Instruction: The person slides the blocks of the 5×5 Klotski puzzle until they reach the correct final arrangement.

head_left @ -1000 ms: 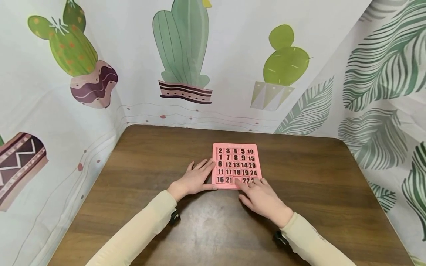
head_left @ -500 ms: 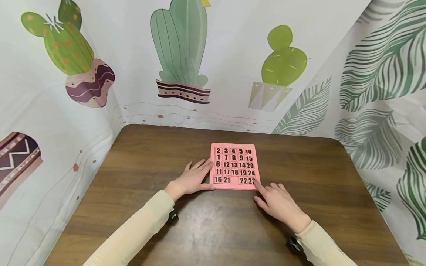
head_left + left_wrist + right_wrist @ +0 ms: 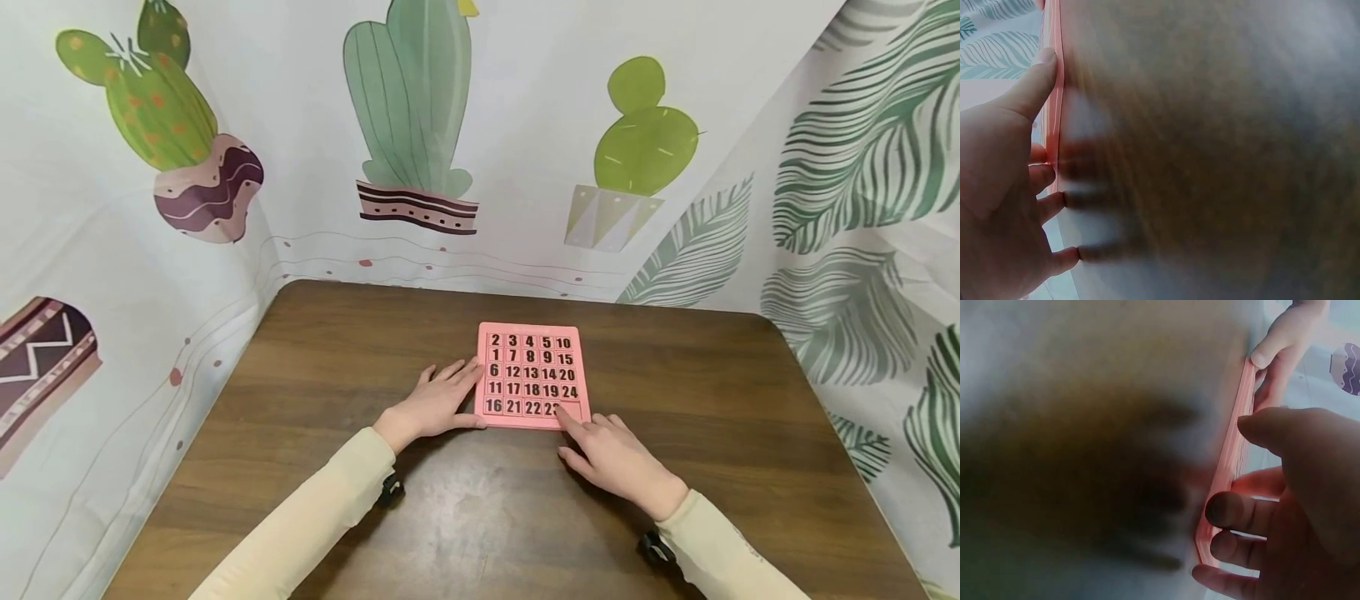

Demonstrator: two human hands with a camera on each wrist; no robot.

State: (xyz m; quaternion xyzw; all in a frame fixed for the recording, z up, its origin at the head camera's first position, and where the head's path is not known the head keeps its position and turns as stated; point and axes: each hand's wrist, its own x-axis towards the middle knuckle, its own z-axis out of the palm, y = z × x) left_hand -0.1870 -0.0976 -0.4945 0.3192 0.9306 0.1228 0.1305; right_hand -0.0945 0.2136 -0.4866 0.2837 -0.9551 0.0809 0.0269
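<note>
A pink sliding number puzzle (image 3: 531, 367) lies flat on the brown table, its black-numbered tiles in a square grid. Fingers spread, my left hand (image 3: 431, 408) touches the puzzle's left side, with the thumb at the near left corner. In the left wrist view the thumb and fingertips meet the pink edge (image 3: 1054, 119). My right hand (image 3: 615, 458) reaches in from the lower right and rests its index fingertip on the 23 tile (image 3: 551, 409) in the bottom row. A tile-sized gap shows at the bottom right corner. The other right fingers bend loosely near the pink side (image 3: 1229, 469).
The wooden table (image 3: 360, 333) has rounded far corners and stretches out around the puzzle. Behind and beside it hangs a white cloth (image 3: 525, 125) printed with cacti and leaves. Dark bands sit under both wrists.
The 22 and 23 tiles have slid one place left, and the gap has moved to the bottom right corner. My right hand went right, then back left with the 23 tile. The left hand stays put.
</note>
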